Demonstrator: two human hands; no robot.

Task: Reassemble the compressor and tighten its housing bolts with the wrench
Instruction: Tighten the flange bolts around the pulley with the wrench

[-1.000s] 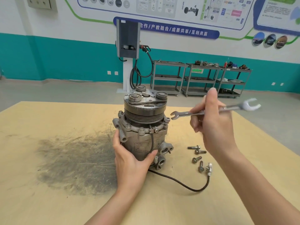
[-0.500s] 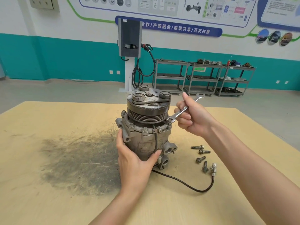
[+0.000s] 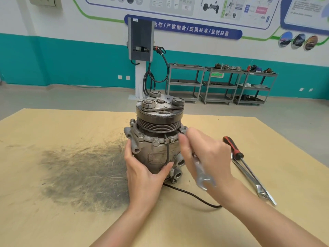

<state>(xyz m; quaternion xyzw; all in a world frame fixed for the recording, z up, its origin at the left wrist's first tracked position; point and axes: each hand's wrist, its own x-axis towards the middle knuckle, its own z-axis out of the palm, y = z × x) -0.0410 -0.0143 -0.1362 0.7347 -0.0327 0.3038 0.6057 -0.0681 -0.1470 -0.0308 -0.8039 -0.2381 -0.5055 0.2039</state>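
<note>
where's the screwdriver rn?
Head view: the red-handled screwdriver lies on the table, right of the compressor, just beyond the right hand and beside a loose wrench.

Red-handled screwdriver point(image 3: 233, 148); perhaps pry bar point(image 3: 249, 177)

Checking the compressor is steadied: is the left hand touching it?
Touching. The head view shows the left hand wrapped against the compressor body, thumb pressed on its front.

bright, even indoor light with soft faint shadows, motion-blurred right hand point(image 3: 206, 154), wide-angle bending at left and right edges.
</note>
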